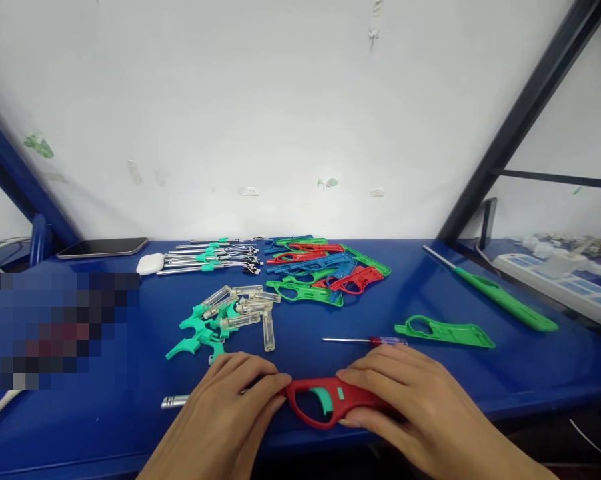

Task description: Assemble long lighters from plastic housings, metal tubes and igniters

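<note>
Both hands rest on a red plastic lighter body (325, 402) with a teal trigger, lying at the front edge of the blue table (480, 373). My left hand (230, 407) covers its metal tube end, whose tip (174, 401) sticks out to the left. My right hand (405, 400) presses down over the handle end, fingers curled around it. A small screwdriver (365, 341) lies just beyond my right hand. A green shell half (445, 331) lies to its right.
A pile of red, blue and green shell halves (325, 270) sits mid-table. Teal triggers and clear tubes (225, 317) lie left of it, metal rods (210, 259) behind. A phone (103, 247), white case (151, 264), finished green lighter (500, 298) and power strip (555, 283) are around.
</note>
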Tool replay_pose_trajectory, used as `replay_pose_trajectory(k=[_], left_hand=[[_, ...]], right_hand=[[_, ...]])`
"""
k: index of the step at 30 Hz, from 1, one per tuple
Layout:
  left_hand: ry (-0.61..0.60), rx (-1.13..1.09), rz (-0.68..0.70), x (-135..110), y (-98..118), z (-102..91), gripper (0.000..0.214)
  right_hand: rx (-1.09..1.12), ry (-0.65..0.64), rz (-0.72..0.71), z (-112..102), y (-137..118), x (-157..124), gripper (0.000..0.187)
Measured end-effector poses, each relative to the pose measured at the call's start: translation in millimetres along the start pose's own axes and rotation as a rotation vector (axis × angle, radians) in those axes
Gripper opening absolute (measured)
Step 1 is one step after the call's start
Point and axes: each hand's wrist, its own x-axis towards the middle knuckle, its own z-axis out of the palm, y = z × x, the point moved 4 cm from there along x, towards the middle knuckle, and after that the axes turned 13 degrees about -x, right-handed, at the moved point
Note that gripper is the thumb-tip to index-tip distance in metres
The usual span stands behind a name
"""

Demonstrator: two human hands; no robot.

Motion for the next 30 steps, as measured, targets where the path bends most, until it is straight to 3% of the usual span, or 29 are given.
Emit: replay_pose_trajectory(k=[6, 16, 22, 25, 30], left_hand=[[-0.017, -0.041, 0.000, -3, -3, 1.6, 0.039], [-0.024, 0.072, 0.030, -8, -3, 8.3, 0.047], [0.015, 0.095, -0.006, -17, -6, 11.3, 0.046], [0.032, 0.130, 0.020, -16, -3, 8.7, 0.052], [0.064, 0.268, 0.061, -6, -4, -8.9, 0.056]], right_hand=[[0.062, -0.039, 0.070, 4, 1, -3, 0.030], [0.130, -0.070, 0.142, 4, 1, -1, 0.022], [0.250, -0.181, 0.236, -3, 4, 14, 0.034], [0.330, -0.257, 0.238, 0, 2, 16, 0.012], [0.416, -0.191, 0.286, 3, 4, 12, 0.022]])
